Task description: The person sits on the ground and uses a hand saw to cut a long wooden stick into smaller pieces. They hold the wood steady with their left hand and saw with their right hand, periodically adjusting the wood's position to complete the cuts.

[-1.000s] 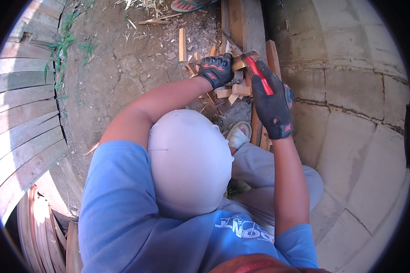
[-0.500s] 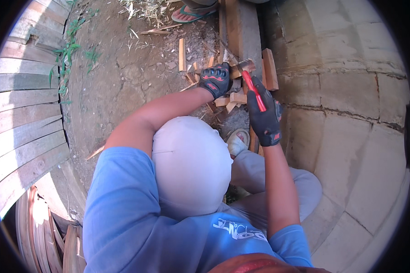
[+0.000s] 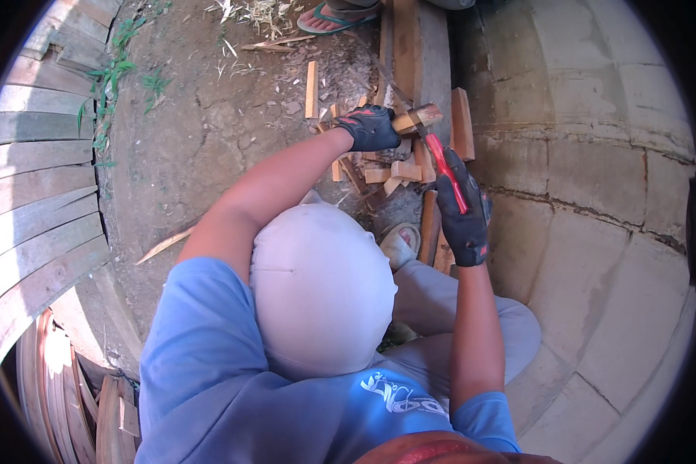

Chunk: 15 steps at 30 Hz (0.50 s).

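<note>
My gloved left hand is closed around one end of a short wood block and keeps it over the timber beam. In my gloved right hand is the red handle of a handsaw. Its long, thin blade lies across the block, slanting away to the far left; its teeth are too small to see. Several cut wood pieces lie just on the near side of the block.
The timber beam runs away from me beside a concrete block wall. A brick-like wood piece leans there. Another person's sandalled foot is at the far end. Wooden planks line the left.
My right hand and the saw handle have drawn back toward me and slightly right, the blade still across the block. My left hand keeps its hold; the whole view has shifted a little.
</note>
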Available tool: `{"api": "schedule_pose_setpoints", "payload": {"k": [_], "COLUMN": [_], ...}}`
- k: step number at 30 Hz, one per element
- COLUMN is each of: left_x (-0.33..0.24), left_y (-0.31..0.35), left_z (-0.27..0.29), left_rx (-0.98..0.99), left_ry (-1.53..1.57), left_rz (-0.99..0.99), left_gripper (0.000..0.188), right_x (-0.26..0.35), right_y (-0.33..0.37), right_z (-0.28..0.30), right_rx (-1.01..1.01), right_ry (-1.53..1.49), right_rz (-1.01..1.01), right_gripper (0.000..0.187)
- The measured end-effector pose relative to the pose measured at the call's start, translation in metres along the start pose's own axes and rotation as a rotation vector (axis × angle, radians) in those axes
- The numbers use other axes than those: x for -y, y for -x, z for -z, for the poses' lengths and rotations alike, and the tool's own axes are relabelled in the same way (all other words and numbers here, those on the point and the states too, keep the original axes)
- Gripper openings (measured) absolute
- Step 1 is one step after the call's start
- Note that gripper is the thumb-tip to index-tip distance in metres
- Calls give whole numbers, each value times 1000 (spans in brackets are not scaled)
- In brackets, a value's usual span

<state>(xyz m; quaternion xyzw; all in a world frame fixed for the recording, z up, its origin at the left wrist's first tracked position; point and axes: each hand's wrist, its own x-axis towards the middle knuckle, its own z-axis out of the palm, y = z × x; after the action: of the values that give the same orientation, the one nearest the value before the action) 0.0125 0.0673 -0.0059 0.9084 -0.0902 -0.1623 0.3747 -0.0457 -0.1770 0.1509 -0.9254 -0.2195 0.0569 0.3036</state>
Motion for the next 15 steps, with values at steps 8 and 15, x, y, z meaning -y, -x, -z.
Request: {"api": "schedule_pose_setpoints", "payload": {"k": [8,15], "left_x": [12,8], "left_y": [-1,5], "left_z": [-1,5], "left_rx": [56,40], "left_ry": [70,77], "left_rz": [67,87], "left_gripper": [46,51], "right_x": [63,96], "right_y": [47,85], "right_z": [80,133], "right_rx": [136,44], "right_ry": [132,255], "right_rz": [-103,-90], "right_gripper": [38,42]}}
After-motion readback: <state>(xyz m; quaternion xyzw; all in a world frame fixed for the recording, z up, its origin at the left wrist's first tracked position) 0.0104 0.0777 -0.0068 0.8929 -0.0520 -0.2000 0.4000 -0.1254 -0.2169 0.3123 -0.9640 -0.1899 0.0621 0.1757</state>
